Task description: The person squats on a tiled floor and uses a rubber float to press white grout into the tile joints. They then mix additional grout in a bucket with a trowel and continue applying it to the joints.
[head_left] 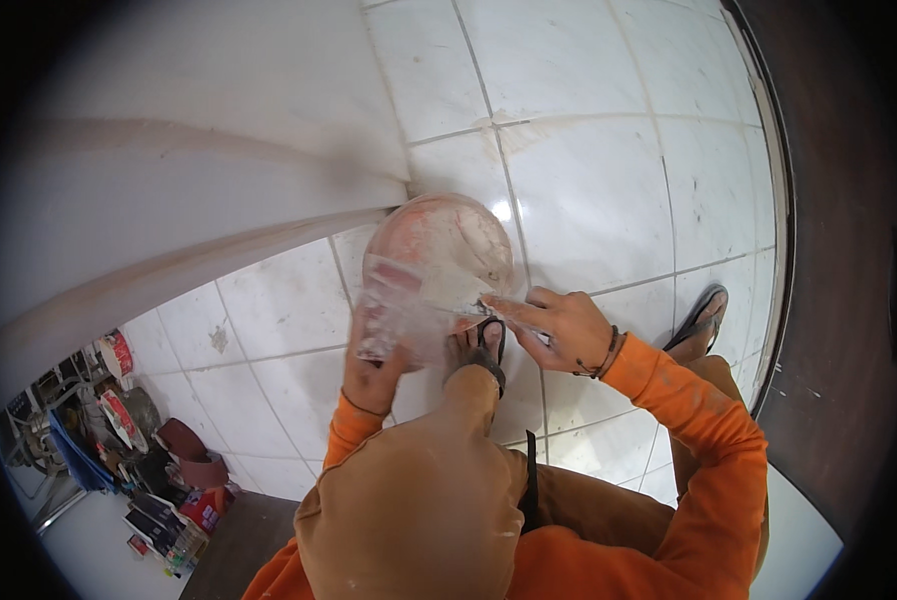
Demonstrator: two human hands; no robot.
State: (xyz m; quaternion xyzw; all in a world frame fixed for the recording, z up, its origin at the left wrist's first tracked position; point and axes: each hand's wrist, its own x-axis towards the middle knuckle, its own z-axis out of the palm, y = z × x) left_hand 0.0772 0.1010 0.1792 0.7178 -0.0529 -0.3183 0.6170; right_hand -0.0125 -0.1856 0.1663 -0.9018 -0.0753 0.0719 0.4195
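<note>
A clear plastic tub (424, 275), smeared with pinkish-white paste, is tilted over the white tiled floor (589, 190) in front of me. My left hand (369, 365) grips its lower left side from below. My right hand (559, 328) holds a small flat scraper-like tool (489, 307) against the tub's rim; only its tip shows. My bent knee in tan trousers (419, 500) and a foot in a black sandal (484, 350) lie just under the tub.
A white wall with a pale base strip (169, 270) runs along the left. My other sandalled foot (704, 320) rests at the right near a dark door frame (784, 200). Packets, cans and tools (139, 450) are heaped at the lower left.
</note>
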